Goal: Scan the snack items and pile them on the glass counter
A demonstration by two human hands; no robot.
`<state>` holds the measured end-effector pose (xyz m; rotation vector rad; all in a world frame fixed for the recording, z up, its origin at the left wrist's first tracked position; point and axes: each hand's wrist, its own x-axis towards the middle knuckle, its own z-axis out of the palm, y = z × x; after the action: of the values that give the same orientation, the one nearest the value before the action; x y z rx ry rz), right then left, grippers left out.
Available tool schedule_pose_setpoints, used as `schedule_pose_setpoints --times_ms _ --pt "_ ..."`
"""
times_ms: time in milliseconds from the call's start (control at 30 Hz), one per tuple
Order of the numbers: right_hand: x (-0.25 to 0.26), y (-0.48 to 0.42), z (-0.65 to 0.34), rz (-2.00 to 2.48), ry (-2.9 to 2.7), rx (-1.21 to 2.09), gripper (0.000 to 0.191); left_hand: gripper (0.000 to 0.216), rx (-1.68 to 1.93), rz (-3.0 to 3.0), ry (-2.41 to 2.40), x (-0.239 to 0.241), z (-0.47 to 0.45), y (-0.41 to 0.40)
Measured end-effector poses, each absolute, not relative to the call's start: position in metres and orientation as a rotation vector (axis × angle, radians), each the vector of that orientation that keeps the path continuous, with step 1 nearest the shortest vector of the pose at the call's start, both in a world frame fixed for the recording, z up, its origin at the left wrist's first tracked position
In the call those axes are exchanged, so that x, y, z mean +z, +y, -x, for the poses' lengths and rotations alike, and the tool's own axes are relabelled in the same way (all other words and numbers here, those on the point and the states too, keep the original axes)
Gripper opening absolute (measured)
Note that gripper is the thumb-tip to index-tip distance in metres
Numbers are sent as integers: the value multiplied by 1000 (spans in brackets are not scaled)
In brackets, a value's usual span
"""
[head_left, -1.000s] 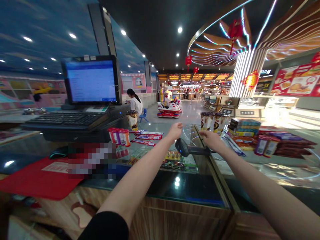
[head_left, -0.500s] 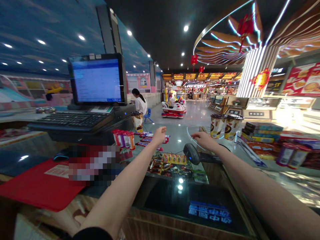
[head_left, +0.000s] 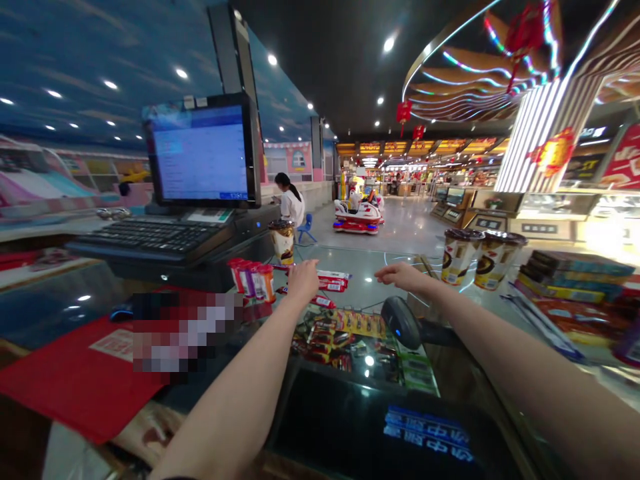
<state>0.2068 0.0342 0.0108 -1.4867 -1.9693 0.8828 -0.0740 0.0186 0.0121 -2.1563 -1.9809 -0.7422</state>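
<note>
Both my arms reach out over a glass shop counter (head_left: pixel 360 270). My left hand (head_left: pixel 302 279) hovers with curled fingers over flat red and white candy packs (head_left: pixel 332 281), beside a row of small candy tubes (head_left: pixel 251 277). I cannot make out whether it grips a pack. My right hand (head_left: pixel 400 275) is stretched forward, palm down and fingers loosely apart, holding nothing. A black barcode scanner (head_left: pixel 403 323) lies on the glass under my right forearm.
A till screen (head_left: pixel 201 153) and keyboard (head_left: pixel 147 235) stand at the left, above a red mat (head_left: pixel 80 379). Three paper cups (head_left: pixel 483 256) and stacked snack boxes (head_left: pixel 575 273) sit to the right. A seated person (head_left: pixel 291 199) and ride-on toy cars (head_left: pixel 357 216) are beyond the counter.
My left hand has moved left and down from mid-counter to the candy packs. My right hand has come off the scanner and moved forward. The view has turned left.
</note>
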Motion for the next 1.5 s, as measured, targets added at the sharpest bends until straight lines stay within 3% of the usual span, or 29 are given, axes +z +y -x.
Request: schedule_pose_setpoints --times_ms 267,633,967,1267,1500 --pt "15 45 -185 1422 -1895 1249 36 42 -511 2043 -2063 6 76 14" --pt "17 64 -166 1308 -1843 1584 37 37 -451 2099 -2045 -1 78 16" --pt "15 62 -170 1278 -1661 1614 19 41 -492 2183 -2042 1 73 17" --pt "13 48 -189 1328 -1590 1504 17 44 -561 2178 -2030 -5 74 23" --pt "18 30 -201 1344 -1508 1474 22 31 -663 2226 -2008 1 72 22"
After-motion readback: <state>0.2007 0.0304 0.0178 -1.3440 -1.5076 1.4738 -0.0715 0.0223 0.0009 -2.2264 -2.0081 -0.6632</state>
